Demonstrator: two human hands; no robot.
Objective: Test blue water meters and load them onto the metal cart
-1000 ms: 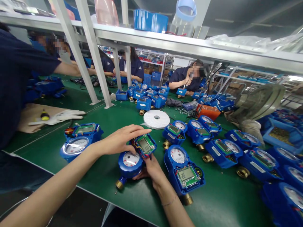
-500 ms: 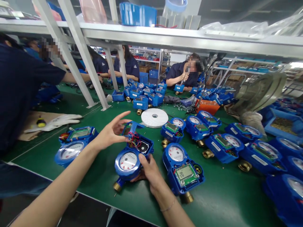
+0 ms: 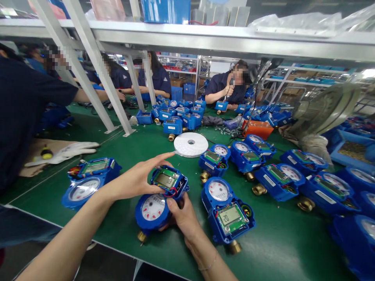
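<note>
A blue water meter (image 3: 152, 210) with a white round dial and a brass fitting is tilted over the green table in front of me. My right hand (image 3: 184, 214) is wrapped round its side, thumb on top beside the dial. At the meter's box end lies a green circuit board (image 3: 166, 178) with a grey display and red wires. My left hand (image 3: 137, 177) spans this board between thumb and fingers; some fingertips are hidden behind the box. Just to the right, another meter (image 3: 228, 214) with its display board showing rests on the table.
Several blue meters (image 3: 275, 177) stand to the right, and one more (image 3: 84, 187) to the left. A white tape roll (image 3: 191, 144) lies behind my hands. A white glove (image 3: 70, 151) lies left. Co-workers sit beyond the shelf posts (image 3: 96, 66); one co-worker's sleeve (image 3: 38, 86) is close at left.
My left hand has moved right and down, turning the board from edge-up to display-up over the box, where loose wires showed before. The meter has shifted slightly left in my right hand.
</note>
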